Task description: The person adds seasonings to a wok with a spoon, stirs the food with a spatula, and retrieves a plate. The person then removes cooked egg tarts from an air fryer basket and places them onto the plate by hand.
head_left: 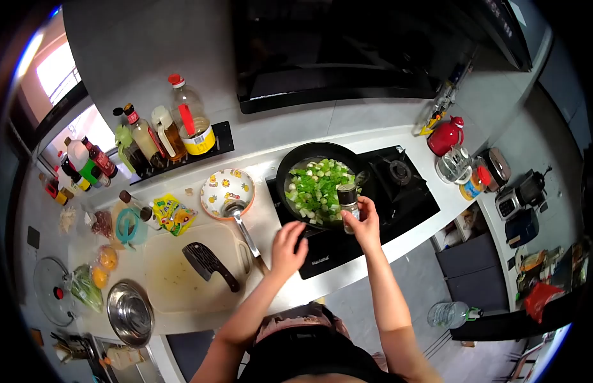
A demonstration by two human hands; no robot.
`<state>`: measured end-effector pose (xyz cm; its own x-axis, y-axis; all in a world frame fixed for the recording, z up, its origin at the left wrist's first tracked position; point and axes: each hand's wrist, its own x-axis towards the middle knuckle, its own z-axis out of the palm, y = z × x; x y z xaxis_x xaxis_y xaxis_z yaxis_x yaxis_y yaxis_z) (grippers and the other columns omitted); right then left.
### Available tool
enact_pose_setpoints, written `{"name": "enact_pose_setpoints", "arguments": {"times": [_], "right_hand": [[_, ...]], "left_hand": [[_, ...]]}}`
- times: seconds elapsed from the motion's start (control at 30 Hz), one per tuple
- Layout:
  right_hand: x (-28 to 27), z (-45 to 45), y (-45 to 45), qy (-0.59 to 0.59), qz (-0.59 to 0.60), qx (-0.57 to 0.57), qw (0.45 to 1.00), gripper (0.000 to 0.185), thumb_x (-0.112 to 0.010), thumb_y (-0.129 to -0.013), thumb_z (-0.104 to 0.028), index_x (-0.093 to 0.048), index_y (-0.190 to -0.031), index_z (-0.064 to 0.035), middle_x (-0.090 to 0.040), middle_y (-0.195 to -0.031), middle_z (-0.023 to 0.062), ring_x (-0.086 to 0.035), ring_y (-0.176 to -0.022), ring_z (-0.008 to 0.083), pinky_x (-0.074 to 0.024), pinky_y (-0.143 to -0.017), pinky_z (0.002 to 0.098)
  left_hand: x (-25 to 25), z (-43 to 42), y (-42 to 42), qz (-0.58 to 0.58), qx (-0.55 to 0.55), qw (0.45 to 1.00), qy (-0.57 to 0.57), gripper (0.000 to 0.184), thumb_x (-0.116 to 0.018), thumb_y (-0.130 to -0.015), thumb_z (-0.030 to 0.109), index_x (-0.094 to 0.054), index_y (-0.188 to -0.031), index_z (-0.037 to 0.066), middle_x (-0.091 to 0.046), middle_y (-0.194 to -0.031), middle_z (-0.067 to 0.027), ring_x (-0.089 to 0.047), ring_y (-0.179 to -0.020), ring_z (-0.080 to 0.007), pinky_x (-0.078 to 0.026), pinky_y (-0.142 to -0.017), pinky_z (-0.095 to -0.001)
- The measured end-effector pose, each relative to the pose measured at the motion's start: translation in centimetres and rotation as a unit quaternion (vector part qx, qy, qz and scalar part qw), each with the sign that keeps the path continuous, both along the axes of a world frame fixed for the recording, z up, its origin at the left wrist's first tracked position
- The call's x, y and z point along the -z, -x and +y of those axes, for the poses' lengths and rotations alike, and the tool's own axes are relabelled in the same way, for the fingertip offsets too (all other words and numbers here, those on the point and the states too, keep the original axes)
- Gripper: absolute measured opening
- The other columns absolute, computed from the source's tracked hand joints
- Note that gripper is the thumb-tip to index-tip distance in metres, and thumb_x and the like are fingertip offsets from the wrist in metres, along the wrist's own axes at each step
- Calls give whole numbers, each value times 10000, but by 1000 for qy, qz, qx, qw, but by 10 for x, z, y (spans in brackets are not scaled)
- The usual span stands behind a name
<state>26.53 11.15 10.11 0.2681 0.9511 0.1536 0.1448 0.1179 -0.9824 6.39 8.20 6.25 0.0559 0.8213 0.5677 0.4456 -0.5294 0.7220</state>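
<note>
My right hand (364, 225) is closed around a small clear spice bottle (349, 199) with a black cap. The bottle is held upright over the near right rim of a black frying pan (285, 157). Chopped green vegetables (319, 185), green and pale pieces, lie in the pan on the stove. My left hand (289, 247) hovers just left of the pan's near edge, fingers loosely curled and apart, with nothing in it. Close to that hand, a metal ladle (245, 235) rests with its bowl in a patterned bowl (213, 185).
A black gas stove (408, 204) carries the pan. To the left, a cleaver (204, 260) lies on a cutting board (172, 290), beside a steel bowl (129, 313). Oil bottles (197, 131) stand on a wall shelf. A red kettle (446, 135) is at the right.
</note>
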Motion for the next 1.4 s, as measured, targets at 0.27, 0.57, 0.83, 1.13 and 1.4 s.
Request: {"name": "enact_pose_setpoints", "arguments": {"times": [0.27,0.57,0.83,1.13,1.4], "right_hand": [[-26,52,-59,-167,-480,10,861,450,-737,-597,-196,-604,-1009,-77,-580,-949,92,-531,-900,258,-369,-820,374],[-8,87,-75,-209,-571,-57,792,459,-721,-569,-143,-620,-1016,-122,-551,-894,60,-508,-884,235,-368,-798,362],[-7,97,-73,-227,-541,-73,807,460,-712,-589,-117,-612,-1037,-94,-545,-896,72,-501,-881,245,-368,-790,365],[6,99,-64,-201,-551,-143,797,447,-720,-558,-113,-628,-995,-119,-559,-883,63,-517,-871,240,-382,-781,351],[7,114,-51,-232,-542,-73,805,423,-713,-603,-136,-626,-1015,-103,-559,-879,80,-514,-840,260,-390,-746,364]], "left_hand": [[21,11,15,-37,-196,979,46,259,-550,-750,-5,-551,-1007,28,-523,-1065,-131,-514,-1002,-280,-402,-881,-341],[33,6,-12,-51,-301,952,38,235,-550,-744,11,-569,-976,42,-525,-1064,-124,-514,-993,-291,-406,-861,-347],[28,-4,-31,-65,-330,942,16,236,-532,-727,-38,-564,-950,35,-532,-1028,-139,-513,-989,-286,-390,-878,-341],[28,-9,-39,-58,-336,940,28,227,-529,-726,-41,-569,-935,36,-534,-1022,-139,-518,-978,-285,-397,-864,-346],[25,-12,-43,-55,-338,939,35,217,-533,-730,-35,-577,-928,42,-535,-1021,-136,-519,-980,-285,-399,-864,-343]]}}
